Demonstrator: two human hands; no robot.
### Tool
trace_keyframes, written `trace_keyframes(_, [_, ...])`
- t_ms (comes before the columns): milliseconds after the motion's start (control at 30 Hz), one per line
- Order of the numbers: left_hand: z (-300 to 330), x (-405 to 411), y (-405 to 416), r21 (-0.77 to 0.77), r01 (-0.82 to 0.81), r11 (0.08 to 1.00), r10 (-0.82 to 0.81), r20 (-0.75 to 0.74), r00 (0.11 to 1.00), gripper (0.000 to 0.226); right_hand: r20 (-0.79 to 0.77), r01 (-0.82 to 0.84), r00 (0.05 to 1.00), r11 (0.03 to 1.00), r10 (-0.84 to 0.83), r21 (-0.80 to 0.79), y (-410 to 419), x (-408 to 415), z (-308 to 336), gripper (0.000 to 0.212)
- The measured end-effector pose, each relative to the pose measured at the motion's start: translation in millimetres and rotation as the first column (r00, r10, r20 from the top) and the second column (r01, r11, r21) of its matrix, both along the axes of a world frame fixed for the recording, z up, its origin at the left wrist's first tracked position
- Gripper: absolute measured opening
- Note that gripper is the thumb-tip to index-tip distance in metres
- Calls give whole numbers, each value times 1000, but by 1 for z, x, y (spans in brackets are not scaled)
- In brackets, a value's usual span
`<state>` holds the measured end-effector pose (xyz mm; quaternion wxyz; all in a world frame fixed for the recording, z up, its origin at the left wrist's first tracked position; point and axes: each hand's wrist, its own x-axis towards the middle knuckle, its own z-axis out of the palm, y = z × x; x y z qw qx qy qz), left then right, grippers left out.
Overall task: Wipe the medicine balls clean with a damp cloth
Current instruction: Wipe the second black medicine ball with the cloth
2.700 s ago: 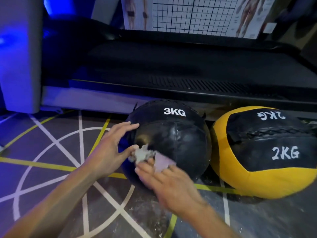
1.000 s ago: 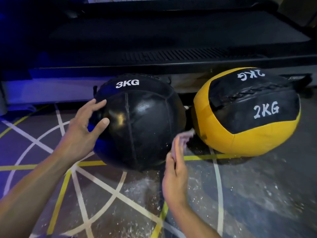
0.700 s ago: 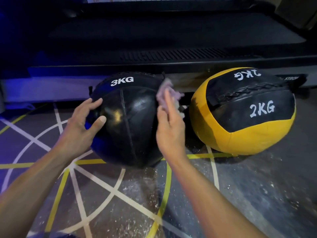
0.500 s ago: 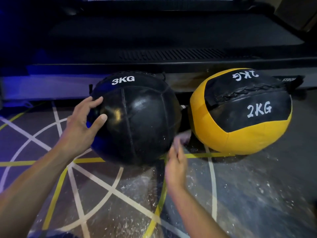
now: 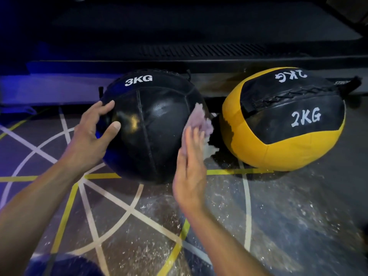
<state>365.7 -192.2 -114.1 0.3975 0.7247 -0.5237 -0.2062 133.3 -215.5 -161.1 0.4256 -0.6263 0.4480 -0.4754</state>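
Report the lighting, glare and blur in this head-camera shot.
Head view: dim overall, with a blue cast at the upper left. A bright glare patch sits on the black 3KG ball, beside the left hand. The right hand and the cloth it presses to the ball are motion-blurred. The yellow 2KG ball reads sharp. The wide lens bows the floor lines.

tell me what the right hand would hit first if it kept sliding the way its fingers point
Probably nothing solid soon: the right hand points up along the black 3KG ball, cloth leading, toward the treadmill base. Depth is unclear.

Dark treadmill deck (image 5: 199,30), grey floor (image 5: 298,216) with white and yellow lines
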Motion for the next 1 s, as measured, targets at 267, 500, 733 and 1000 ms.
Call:
trace_keyframes(267, [-1, 2, 1, 12, 3, 1000, -3, 8, 1000, 45, 177, -28, 965, 596, -193, 803, 62, -39, -49, 32])
trace_keyframes(500, [-3, 2, 1, 19, 6, 1000, -6, 41, 999, 45, 272, 72, 953, 972, -133, 224, -51, -56, 46, 30])
trace_keyframes(733, [1, 1, 0, 34, 0, 999, -2, 41, 999, 43, -259, -263, 946, 927, 193, -268, -26, -13, -3, 44])
trace_keyframes(1000, [4, 6, -2, 74, -17, 997, 17, 1, 1000, 47, -780, -661, 623, 573, 60, -484, -7, -44, -52, 64])
